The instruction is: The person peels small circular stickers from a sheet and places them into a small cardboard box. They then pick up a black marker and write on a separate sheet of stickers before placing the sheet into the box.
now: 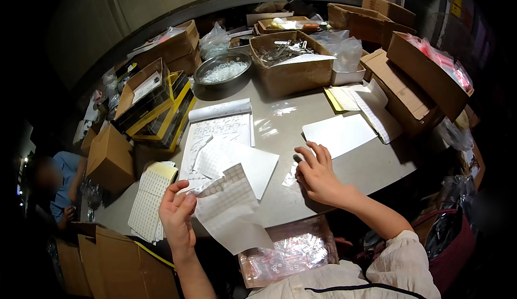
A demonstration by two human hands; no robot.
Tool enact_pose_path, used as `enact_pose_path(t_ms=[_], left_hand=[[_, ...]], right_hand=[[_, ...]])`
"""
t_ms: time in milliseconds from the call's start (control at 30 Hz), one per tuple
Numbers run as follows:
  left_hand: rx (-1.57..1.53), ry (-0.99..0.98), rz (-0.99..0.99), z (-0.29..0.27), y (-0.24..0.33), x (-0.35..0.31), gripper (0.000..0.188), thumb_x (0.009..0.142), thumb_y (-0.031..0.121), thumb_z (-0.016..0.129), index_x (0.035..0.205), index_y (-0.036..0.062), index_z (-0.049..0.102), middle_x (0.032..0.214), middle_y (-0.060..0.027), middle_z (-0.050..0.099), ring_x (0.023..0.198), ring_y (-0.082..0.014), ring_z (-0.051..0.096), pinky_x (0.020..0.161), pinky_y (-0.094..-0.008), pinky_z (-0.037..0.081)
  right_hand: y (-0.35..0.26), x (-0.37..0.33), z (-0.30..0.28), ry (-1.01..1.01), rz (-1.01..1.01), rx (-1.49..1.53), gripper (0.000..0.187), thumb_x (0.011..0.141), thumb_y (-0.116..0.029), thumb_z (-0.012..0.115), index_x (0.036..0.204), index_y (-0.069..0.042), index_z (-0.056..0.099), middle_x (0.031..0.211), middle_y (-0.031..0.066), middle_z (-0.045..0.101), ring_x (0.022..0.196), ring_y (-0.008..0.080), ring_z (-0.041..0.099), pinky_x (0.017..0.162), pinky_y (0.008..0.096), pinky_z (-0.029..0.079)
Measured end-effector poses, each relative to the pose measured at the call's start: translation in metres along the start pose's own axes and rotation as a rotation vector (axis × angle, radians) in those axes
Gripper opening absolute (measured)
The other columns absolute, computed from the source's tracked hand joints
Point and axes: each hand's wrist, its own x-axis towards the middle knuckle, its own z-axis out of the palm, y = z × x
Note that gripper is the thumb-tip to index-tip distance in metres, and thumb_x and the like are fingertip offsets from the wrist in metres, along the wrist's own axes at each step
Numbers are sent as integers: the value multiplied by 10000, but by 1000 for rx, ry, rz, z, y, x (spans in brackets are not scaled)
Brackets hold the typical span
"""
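My left hand (177, 213) pinches the upper left edge of a sheet of round clear stickers (229, 207), which hangs over the table's front edge. My right hand (320, 178) is held low over the table with its fingers bent and apart, and I see nothing held in it. Small clear plastic bags (291, 176) lie beside its thumb. Between my hands, more white sheets (261, 172) rest on a printed paper pad (215, 124). Below the table edge stands a box of small bagged parts (288, 253), partly covered by the hanging sheet.
A metal bowl of clear pieces (223, 70) and a carton of metal parts (285, 64) stand at the back. Black and yellow boxes (159, 105) are stacked left, sticker sheets (148, 199) nearer. Open cartons (425, 62) crowd the right. A person (67, 183) is at far left.
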Motion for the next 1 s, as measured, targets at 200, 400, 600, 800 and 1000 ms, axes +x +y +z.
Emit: enact_pose_path(t_ms=[200, 400, 600, 800, 1000], left_hand=[[137, -71, 55, 15, 17, -5, 501, 893, 26, 737, 1340, -55, 526, 891, -66, 747, 776, -73, 625, 732, -203, 467], [281, -215, 30, 53, 6, -21, 451, 916, -34, 726, 1330, -33, 546, 950, -104, 778, 841, -107, 697, 809, -229, 534], [567, -323, 288, 80, -3, -31, 351, 921, -79, 719, 1250, -47, 603, 1033, -107, 767, 982, -157, 756, 860, -260, 572], [575, -305, 376, 83, -15, -28, 303, 915, -99, 716, 1202, -58, 627, 1114, -112, 737, 996, -178, 762, 864, -271, 590], [546, -303, 360, 84, -21, -23, 273, 918, -93, 718, 1179, -56, 644, 1082, -98, 732, 942, -135, 737, 852, -253, 577]], right_hand=[[24, 19, -29, -85, 85, 263, 516, 817, -248, 836, 1258, -83, 625, 1499, 178, 488, 1470, 410, 340, 1211, 539, 289], [-19, 46, -85, 165, -122, 706, 360, 881, -72, 679, 1234, -33, 619, 1277, 160, 617, 1187, 339, 608, 1071, 405, 464], [-76, 44, -95, -99, -249, 619, 216, 970, -129, 716, 1128, -20, 615, 1074, 181, 644, 1022, 376, 618, 876, 461, 499], [-76, 42, -87, -96, -264, 615, 179, 942, -89, 697, 1075, -36, 590, 1002, 191, 605, 964, 413, 584, 826, 499, 479], [-68, 40, -78, -77, -241, 587, 229, 888, -9, 733, 1081, -19, 611, 991, 158, 619, 933, 367, 618, 791, 446, 511]])
